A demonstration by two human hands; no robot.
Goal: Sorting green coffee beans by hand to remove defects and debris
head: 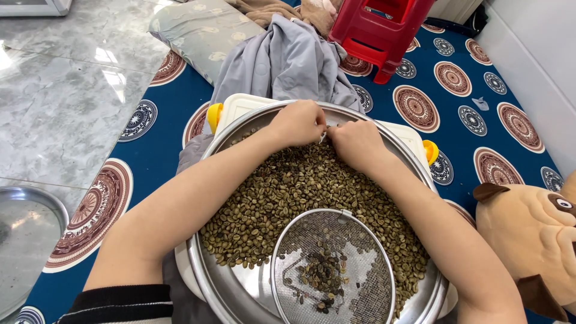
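Greenish-brown coffee beans [282,192] lay heaped in a wide steel basin [207,276], which sat on a white plastic box [240,105] with yellow clips. Both hands worked at the far edge of the heap, side by side and almost touching — the left hand [298,123] curled into a loose fist, fingertips pressed down among the beans, the right hand [357,144] likewise bent over them. Whether either pinched a bean I could not tell. Nearer the person, a round wire-mesh sieve [369,285] rested in the basin, holding a small cluster of darker beans [321,276]. Underneath spread a blue mat [162,150] with round patterns — a red plastic stool [375,33] and a grey cloth [288,60] beyond, a plush dog [534,234] to the right.
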